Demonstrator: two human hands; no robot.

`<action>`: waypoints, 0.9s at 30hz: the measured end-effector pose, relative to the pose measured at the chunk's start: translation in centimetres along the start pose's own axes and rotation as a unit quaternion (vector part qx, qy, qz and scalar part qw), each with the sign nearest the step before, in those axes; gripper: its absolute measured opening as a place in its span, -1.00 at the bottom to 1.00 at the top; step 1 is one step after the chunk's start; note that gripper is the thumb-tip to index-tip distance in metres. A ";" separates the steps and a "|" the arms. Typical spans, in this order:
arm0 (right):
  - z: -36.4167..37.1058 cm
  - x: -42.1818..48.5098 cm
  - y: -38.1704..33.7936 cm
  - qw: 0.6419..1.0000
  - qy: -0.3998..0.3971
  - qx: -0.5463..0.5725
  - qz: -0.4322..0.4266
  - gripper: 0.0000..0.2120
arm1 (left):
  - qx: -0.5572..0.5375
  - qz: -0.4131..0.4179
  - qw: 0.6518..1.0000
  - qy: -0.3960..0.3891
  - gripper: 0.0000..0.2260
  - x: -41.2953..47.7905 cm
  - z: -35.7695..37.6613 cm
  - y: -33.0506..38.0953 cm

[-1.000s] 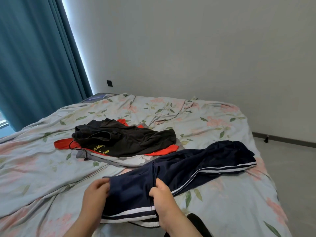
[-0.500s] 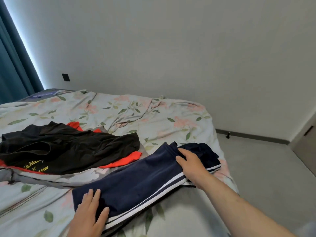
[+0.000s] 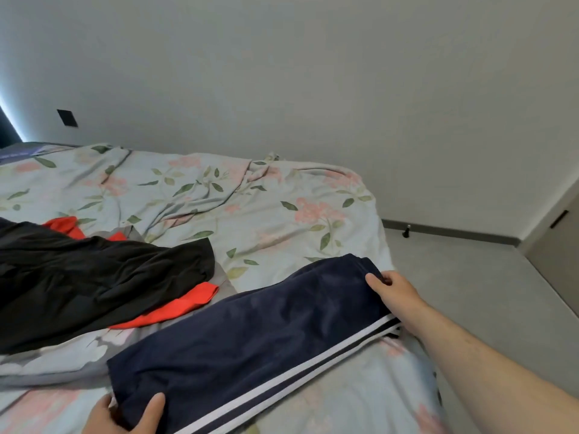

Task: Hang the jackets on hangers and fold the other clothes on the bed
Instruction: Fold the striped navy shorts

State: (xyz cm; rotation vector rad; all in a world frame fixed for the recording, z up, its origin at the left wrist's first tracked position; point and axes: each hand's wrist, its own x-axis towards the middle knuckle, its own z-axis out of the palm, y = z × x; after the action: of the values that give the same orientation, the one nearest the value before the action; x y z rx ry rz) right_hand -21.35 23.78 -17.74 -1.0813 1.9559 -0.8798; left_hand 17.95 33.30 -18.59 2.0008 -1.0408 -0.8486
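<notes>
Here, navy track pants with white side stripes lay stretched across the near right of the floral bed, left hand fingers clamped on their near left end, right hand fingers pinching their far right end, black garment over red garment piled at left.

No words, numbers or signs can be read here. The dark blue pants show only plain white stripes. The black top at 9 o'clock has no letters in view.
</notes>
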 end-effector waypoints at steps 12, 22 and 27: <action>-0.3 -4.3 0.2 0.968 -0.163 0.135 0.133 -0.76 | -0.048 -0.160 0.983 -0.079 -0.57 1.8 -7.5 -5.5; 1.3 -16.5 6.6 0.966 -0.177 0.103 0.157 -0.75 | 0.001 -0.141 0.989 -0.053 -0.80 0.3 -14.7 -9.9; 1.8 -18.6 8.4 0.986 -0.052 0.069 0.141 -0.70 | 0.024 -0.103 0.993 -0.059 -0.74 -0.8 -14.3 -9.5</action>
State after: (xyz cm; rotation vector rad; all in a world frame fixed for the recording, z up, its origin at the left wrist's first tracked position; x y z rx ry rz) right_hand -15.96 43.33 -20.69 -0.7336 1.8729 -0.7742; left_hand 32.70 42.07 -18.62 2.1479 -0.9378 -1.0710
